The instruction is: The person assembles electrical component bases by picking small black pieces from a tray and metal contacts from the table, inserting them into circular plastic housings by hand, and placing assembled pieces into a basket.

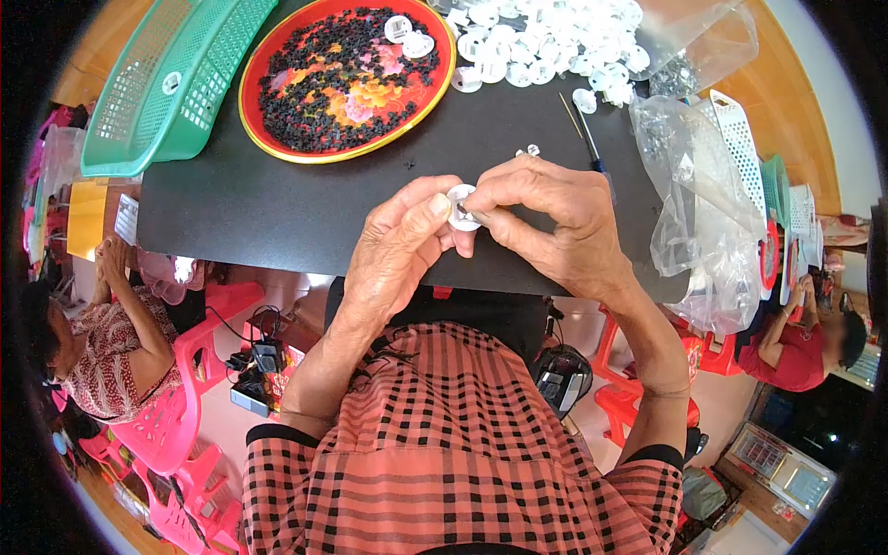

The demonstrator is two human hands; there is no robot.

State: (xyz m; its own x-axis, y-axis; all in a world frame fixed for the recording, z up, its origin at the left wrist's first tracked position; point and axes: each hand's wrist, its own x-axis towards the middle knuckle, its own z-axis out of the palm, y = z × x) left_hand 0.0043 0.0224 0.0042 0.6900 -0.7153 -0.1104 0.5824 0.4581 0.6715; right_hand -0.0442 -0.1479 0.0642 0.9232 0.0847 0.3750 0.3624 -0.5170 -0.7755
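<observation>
Between thumb and fingers, my left hand (400,239) grips a small round white plastic piece (460,194) above the table's near edge. My right hand (553,205) is closed in a pinch at the middle of that piece, where something small and dark shows. What exactly the right fingertips pinch is hidden. Beyond the hands, a red tray with a yellow rim (324,157) carries many tiny black parts (305,116) and a couple of white pieces (398,29). A heap of similar white pieces (518,46) lies at the far side.
A green basket (129,148) stands at the left on the black table (213,213). At the right lie a thin screwdriver (588,134), clear plastic bags (689,176) and a white basket (737,139). Other people sit at the left (120,342) and right (795,347).
</observation>
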